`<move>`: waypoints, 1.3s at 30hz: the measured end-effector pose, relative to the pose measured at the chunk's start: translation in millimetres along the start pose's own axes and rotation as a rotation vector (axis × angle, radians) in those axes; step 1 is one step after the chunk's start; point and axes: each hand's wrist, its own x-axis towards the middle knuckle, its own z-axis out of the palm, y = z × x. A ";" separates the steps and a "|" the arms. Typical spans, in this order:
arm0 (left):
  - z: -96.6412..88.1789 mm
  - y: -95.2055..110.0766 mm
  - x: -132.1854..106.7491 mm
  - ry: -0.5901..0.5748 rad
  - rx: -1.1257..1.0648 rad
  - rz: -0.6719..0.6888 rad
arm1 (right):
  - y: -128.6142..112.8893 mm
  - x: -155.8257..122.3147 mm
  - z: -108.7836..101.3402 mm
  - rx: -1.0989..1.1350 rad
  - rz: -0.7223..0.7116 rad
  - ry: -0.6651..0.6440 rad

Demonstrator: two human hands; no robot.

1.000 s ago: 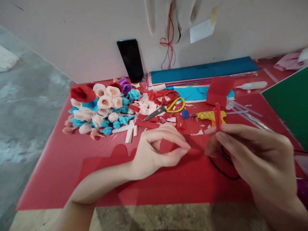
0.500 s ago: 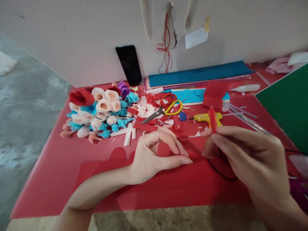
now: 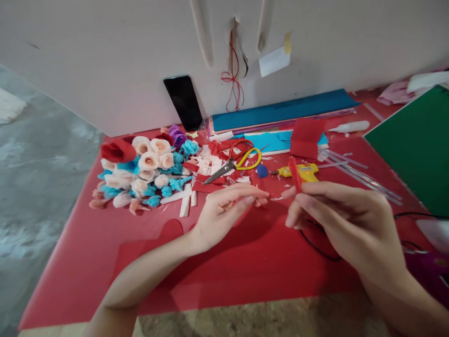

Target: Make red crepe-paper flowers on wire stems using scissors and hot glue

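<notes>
My right hand (image 3: 347,224) pinches a thin rolled strip of red paper (image 3: 294,174) upright between thumb and forefinger, just in front of a yellow glue gun (image 3: 304,172). My left hand (image 3: 220,213) hovers low over the red table cover (image 3: 87,252), fingers pressed together and pointing right toward the right hand. It seems to pinch a flat red paper piece (image 3: 243,216) under the fingertips. A small gap separates the two hands. A pile of white, peach, blue and red paper roses (image 3: 147,164) lies to the far left.
Scissors with yellow and red handles (image 3: 233,164) lie among paper scraps. Blue paper sheets (image 3: 280,108), a black phone (image 3: 183,103) against the wall, folded red paper (image 3: 307,136), a white glue bottle (image 3: 351,126), a green board (image 3: 414,145) and a black cord (image 3: 315,243) are around.
My left hand has risen off the table cover and straightened its fingers from a curled loop. Both hands have drifted a little left in view, with the right still gripping the strip.
</notes>
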 end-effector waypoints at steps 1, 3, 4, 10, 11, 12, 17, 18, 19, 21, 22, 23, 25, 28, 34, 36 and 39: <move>0.1 -0.7 0.7 -0.018 0.041 0.019 | 0.4 0.4 0.0 -0.002 0.000 -0.005; 0.1 -4.1 1.8 -0.035 0.207 0.108 | 1.1 1.8 0.2 -0.013 0.006 -0.021; 0.0 -6.5 2.3 -0.044 0.315 0.156 | 1.5 2.6 0.4 -0.022 0.008 -0.030; -2.7 -16.5 4.5 -0.082 0.415 0.018 | -0.8 6.9 0.1 -0.139 -0.040 -0.097; -4.2 -15.1 5.0 -0.083 0.346 -0.029 | -1.9 7.3 -0.3 -0.180 -0.052 -0.126; -6.2 -12.6 5.5 -0.092 0.271 -0.063 | -2.9 7.6 -0.7 -0.223 -0.063 -0.163; -19.2 7.4 7.4 -0.238 0.182 -0.079 | -1.8 7.7 -2.2 -0.393 -0.049 -0.375; -20.9 11.0 7.3 -0.259 0.207 -0.041 | -0.1 7.4 -2.3 -0.419 -0.054 -0.402; -22.1 13.9 7.1 -0.282 0.213 0.000 | 1.8 7.0 -2.3 -0.445 -0.062 -0.419; -22.5 18.0 6.4 -0.309 0.198 0.055 | 5.3 6.2 -2.2 -0.479 -0.088 -0.436; -22.1 19.2 6.0 -0.314 0.193 0.066 | 6.7 6.0 -2.1 -0.483 -0.101 -0.433; -21.4 19.9 5.7 -0.315 0.195 0.066 | 7.7 5.9 -2.0 -0.477 -0.112 -0.425; -19.9 20.3 5.0 -0.303 0.205 0.063 | 8.8 5.9 -1.8 -0.464 -0.125 -0.413; -18.9 19.0 3.9 -0.287 0.209 0.063 | 9.2 5.8 -1.9 -0.472 -0.133 -0.420; -19.7 17.8 1.3 -0.286 0.209 0.043 | 9.3 4.2 -3.6 -0.542 -0.100 -0.463; -19.7 18.9 1.3 -0.285 0.222 0.033 | 9.0 4.2 -3.9 -0.572 -0.087 -0.477; -19.5 20.9 2.1 -0.279 0.244 0.046 | 8.6 4.8 -4.1 -0.614 -0.100 -0.473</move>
